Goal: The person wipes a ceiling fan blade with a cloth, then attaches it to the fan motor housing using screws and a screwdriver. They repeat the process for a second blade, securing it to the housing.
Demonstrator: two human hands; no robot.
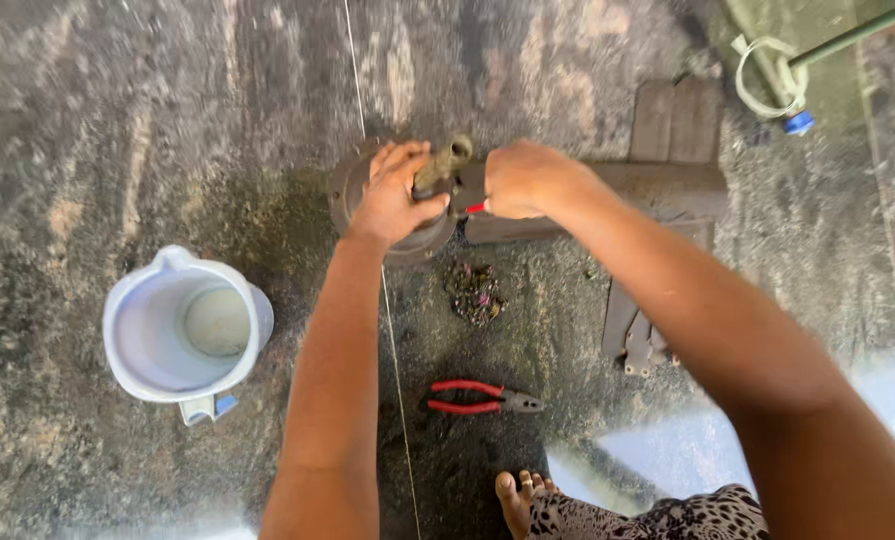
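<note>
A brass fitting (441, 165) atop a round metal part (392, 205) on the stone floor is gripped by the left hand (397, 195), fingers curled shut; a red-handled tool (475, 208) is clenched in the right hand (525, 180). Loosening seems underway; steady bracing likely needed next. Pliers (482, 398), debris (473, 292), jug (185, 330) nearby.
</note>
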